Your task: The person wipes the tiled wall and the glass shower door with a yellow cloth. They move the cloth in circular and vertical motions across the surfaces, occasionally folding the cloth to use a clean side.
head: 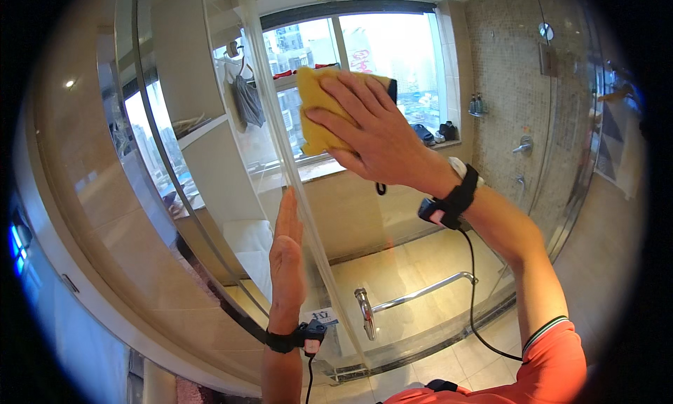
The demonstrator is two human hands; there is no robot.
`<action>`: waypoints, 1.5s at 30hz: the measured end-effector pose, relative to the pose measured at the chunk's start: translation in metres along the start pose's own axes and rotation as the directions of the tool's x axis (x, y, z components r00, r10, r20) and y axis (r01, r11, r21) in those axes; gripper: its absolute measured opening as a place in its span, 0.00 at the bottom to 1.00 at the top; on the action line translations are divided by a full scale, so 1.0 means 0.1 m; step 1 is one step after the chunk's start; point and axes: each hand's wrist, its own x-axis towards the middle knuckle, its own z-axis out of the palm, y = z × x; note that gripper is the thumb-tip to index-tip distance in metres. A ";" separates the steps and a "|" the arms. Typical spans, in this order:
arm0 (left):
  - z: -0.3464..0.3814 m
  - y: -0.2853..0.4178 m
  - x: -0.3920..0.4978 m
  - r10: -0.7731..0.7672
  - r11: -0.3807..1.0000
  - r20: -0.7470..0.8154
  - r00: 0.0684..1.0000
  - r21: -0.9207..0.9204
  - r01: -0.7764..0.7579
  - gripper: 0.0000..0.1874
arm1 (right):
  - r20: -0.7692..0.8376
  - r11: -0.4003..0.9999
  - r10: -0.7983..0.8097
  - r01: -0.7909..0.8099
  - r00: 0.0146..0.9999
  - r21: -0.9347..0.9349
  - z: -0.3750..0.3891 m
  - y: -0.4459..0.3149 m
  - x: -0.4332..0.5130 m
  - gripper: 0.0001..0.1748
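Note:
My right hand (386, 141) presses a yellow cloth (314, 133) with a dark edge flat against the clear glass of a shower enclosure. Its fingers are spread over the cloth, and the palm side is hidden. My left hand (286, 267) is upright and seen edge-on, fingers straight and holding nothing. It rests at or very close to the glass, just left of a clear vertical sealing strip (310, 225). A chrome door handle with a long bar (426, 293) is mounted on the glass below my right hand. Both wrists wear black straps with small devices and cables.
Behind the glass are a window (389, 41), a ledge with dark shoes (447, 130), a shower mixer (523, 145) and bottles on a small shelf (477, 107). Grey fabric (248, 101) hangs at left. A sticker with writing (323, 316) is near my left wrist. A dark-edged sill (420, 351) runs below.

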 end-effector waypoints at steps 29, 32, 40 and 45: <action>0.24 -0.15 -0.15 0.059 0.998 -0.183 0.981 -0.019 -0.064 0.49 | 0.254 0.898 -0.332 0.222 0.908 0.380 0.33 -1.06 -1.88 0.32; 0.22 -0.17 -0.15 0.066 0.997 -0.153 0.986 0.040 -0.060 0.45 | 0.267 0.908 -0.344 0.247 0.900 0.337 0.26 -0.92 -2.04 0.31; 0.28 -0.09 -0.14 0.051 0.991 -0.249 0.967 0.134 -0.018 0.44 | 0.183 0.977 -0.092 0.053 0.979 0.207 0.21 -0.84 -1.43 0.33; 0.46 0.10 -0.07 0.198 0.945 -0.203 0.959 0.299 -0.132 0.51 | 0.264 0.953 -0.253 0.193 0.931 0.234 0.20 -0.91 -1.75 0.34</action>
